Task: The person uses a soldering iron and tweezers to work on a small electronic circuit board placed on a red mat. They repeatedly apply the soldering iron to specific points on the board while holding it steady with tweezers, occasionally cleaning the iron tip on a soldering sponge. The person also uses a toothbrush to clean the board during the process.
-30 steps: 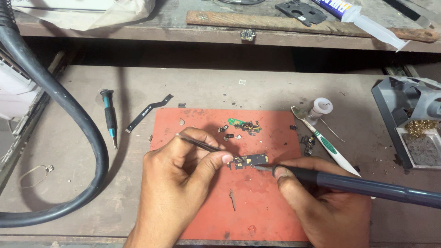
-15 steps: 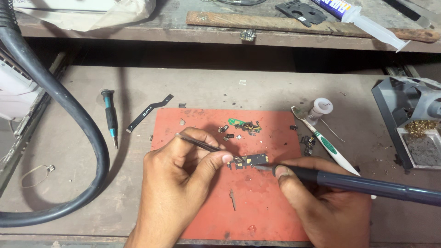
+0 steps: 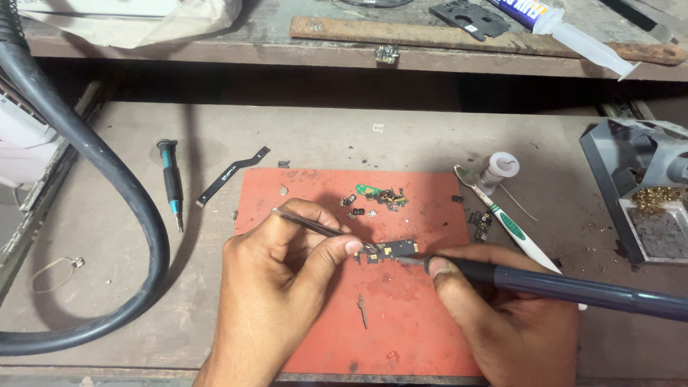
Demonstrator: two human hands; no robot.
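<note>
Our left hand [image 3: 276,287] is closed on thin tweezers [image 3: 322,229], their tips pinning the small dark circuit board [image 3: 390,249] to the red mat [image 3: 416,315] just ahead of both thumbs. Our right hand [image 3: 502,322] is wrapped round a dark soldering iron [image 3: 559,287], its tip at the board's right edge. We judge steady tweezer pressure and a light, brief touch of the tip serve best.

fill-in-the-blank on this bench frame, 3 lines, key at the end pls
1. The left hand pinches slim ____ over the small circuit board.
2. The right hand holds a dark soldering iron with its tip at the ____.
3. The board lies on a ____ mat.

Missing words: tweezers; board; red
</note>
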